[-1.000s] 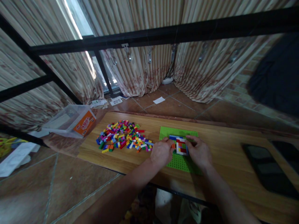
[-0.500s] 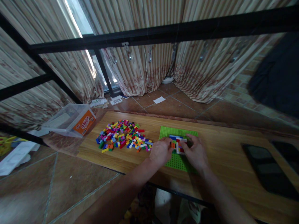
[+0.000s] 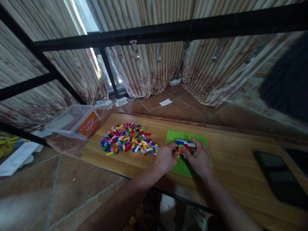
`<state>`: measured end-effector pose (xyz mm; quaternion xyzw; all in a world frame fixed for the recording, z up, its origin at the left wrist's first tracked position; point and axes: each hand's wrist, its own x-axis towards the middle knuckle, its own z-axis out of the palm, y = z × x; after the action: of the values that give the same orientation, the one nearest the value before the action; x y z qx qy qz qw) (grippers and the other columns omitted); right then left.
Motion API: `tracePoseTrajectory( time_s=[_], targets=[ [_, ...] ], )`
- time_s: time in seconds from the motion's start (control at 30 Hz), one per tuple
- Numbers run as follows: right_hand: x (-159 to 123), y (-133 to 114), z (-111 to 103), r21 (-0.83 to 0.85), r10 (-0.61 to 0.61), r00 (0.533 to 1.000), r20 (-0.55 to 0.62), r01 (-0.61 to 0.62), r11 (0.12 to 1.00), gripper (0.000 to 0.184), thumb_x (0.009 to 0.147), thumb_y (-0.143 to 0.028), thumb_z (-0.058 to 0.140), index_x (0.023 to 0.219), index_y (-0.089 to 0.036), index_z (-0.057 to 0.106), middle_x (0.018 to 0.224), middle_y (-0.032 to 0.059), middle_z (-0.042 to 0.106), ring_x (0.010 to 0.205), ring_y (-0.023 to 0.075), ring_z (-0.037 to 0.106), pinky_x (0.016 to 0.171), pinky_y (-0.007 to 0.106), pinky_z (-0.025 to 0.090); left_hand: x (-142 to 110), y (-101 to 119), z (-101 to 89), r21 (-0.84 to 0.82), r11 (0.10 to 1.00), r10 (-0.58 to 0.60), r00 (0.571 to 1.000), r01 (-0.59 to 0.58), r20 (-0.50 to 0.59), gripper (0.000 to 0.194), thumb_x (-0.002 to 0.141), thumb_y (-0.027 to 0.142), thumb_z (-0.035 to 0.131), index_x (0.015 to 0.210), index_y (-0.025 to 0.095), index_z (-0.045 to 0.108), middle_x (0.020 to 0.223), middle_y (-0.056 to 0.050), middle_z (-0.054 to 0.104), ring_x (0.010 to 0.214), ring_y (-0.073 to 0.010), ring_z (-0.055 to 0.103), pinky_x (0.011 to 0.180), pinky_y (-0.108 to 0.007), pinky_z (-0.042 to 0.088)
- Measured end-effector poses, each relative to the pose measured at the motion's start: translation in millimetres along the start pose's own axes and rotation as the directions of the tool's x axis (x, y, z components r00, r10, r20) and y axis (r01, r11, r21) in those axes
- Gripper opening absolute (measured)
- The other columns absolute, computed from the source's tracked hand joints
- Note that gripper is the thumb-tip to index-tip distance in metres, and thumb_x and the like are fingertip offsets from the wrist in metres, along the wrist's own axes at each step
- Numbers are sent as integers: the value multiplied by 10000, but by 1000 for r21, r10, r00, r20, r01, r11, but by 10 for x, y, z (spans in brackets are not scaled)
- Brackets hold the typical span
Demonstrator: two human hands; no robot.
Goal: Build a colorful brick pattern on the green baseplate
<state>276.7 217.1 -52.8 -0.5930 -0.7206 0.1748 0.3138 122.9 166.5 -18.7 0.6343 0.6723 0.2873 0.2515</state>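
A low build of toy bricks, with blue, red, white and orange pieces, sits on a green studded baseplate. My left hand is closed at the left side of the build, thumb and fingers pinched by a small orange brick. Around the right side curls my right hand, its fingers at the far right corner and its thumb pressed on the near side. The hands cover part of the build, so its near left portion is hard to see.
Many loose colourful bricks lie heaped left of the baseplate on the wooden table. A clear plastic box with an orange label stands beyond the left end. Dark flat devices lie at the right. A black metal rail crosses overhead.
The whole view has shifted slightly. My right thumb has moved left along the near side of the build, and more of its red and white bricks now show. My left hand stays beside it.
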Motion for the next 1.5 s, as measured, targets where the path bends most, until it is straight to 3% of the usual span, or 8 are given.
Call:
tracePoseTrajectory(
  time_s=[0.17, 0.47, 0.73, 1.07, 1.33, 1.5],
  targets=[
    [-5, -13, -1, -7, 2, 1000, 4, -2, 1000, 607, 783, -506, 542, 1261, -132, 537, 1215, 183, 566, 1160, 321, 494, 991, 497, 376, 10, 31, 1, -1, 1000, 2, 1000, -2, -16, 194, 873, 209, 543, 992, 194, 696, 961, -43, 719, 895, -175, 655, 876, -278, 503],
    [-10, -57, -39, 2, 7, 999, 44, -8, 1000, 633, 764, -506, 549, 1263, -118, 539, 1227, 185, 567, 1162, 325, 494, 994, 486, 375, 26, 36, 70, 51, 998, -31, 997, 35, -73, 214, 900, 231, 509, 967, 227, 712, 966, -31, 718, 893, -171, 653, 862, -277, 499],
    [-38, -59, 37, -32, 18, 1000, -10, -18, 999, 601, 761, -487, 532, 1241, -126, 561, 1239, 174, 569, 1159, 317, 499, 991, 487, 374, 45, -2, 96, 15, 1000, -22, 995, 24, -100, 194, 881, 220, 538, 911, 212, 729, 919, -32, 723, 851, -169, 652, 814, -272, 498],
    [-61, -104, 113, -34, 64, 996, -60, -66, 997, 601, 746, -460, 526, 1230, -107, 567, 1245, 185, 559, 1161, 317, 493, 1015, 480, 362, 181, 110, 57, -57, 963, -269, 960, 265, -80, 171, 823, 272, 599, 851, 238, 764, 849, -13, 751, 800, -171, 674, 737, -261, 497],
    [-89, -112, 136, -18, 91, 994, -62, -92, 996, 596, 770, -477, 512, 1260, -138, 539, 1267, 173, 544, 1189, 313, 473, 1014, 481, 356, 187, 142, 83, -22, 944, -329, 939, 328, -106, 190, 805, 275, 588, 849, 262, 772, 840, -20, 755, 800, -178, 681, 713, -254, 499],
    [-106, -87, 169, -13, 54, 997, -54, -55, 998, 590, 786, -492, 498, 1265, -150, 533, 1274, 175, 538, 1206, 313, 467, 1012, 495, 352, 179, 138, 102, -16, 951, -308, 943, 309, -122, 195, 798, 260, 582, 832, 252, 774, 850, -32, 756, 823, -197, 681, 729, -272, 504]
  ],
)
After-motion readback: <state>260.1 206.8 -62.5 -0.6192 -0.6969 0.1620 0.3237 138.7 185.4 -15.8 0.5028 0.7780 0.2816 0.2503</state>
